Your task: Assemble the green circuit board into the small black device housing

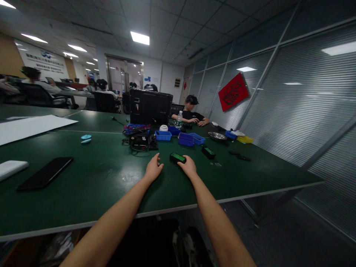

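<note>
Both my arms reach out over a dark green table (105,178). My right hand (188,165) rests on the table with its fingers curled against a small black box with a green top (177,158). My left hand (153,167) lies a little to the left of that box, fingers together and pointing forward, holding nothing that I can see. A second black box with a green top (208,152) lies further right, apart from both hands.
Blue bins (163,135) (185,139), a tangle of cables and a black device (139,141), a metal bowl (217,136) and a black monitor back (150,107) stand beyond. A black phone (46,172) lies left. A person sits at the far end.
</note>
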Motion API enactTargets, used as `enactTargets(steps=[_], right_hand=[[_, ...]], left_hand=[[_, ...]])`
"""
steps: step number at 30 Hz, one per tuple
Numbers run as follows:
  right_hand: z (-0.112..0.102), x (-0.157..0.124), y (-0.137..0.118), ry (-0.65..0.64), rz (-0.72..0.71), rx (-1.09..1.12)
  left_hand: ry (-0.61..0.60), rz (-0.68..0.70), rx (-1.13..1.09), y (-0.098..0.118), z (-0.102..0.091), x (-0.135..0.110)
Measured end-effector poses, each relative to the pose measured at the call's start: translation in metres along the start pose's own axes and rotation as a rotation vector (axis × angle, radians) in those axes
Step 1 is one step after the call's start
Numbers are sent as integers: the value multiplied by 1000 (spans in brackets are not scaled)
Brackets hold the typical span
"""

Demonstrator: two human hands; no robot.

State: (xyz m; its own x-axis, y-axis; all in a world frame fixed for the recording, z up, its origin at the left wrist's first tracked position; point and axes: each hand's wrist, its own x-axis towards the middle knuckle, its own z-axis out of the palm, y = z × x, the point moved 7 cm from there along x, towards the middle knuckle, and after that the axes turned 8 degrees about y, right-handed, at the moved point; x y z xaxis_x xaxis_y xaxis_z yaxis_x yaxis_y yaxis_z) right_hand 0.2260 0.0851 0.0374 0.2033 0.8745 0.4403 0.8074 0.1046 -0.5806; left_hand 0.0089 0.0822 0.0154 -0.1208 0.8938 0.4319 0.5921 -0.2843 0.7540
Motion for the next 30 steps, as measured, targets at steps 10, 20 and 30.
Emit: enactTargets(steps=[10,20,30], right_hand=[[11,-13,-21,13,7,-79],[28,-23,-48,-84,-73,70],[29,-19,-47,-39,-12,-79]], left_hand=[[73,-21,-34,0,-6,2],[-20,-43,-248,4,-1,2],[21,-84,-129,-6,-3,4]])
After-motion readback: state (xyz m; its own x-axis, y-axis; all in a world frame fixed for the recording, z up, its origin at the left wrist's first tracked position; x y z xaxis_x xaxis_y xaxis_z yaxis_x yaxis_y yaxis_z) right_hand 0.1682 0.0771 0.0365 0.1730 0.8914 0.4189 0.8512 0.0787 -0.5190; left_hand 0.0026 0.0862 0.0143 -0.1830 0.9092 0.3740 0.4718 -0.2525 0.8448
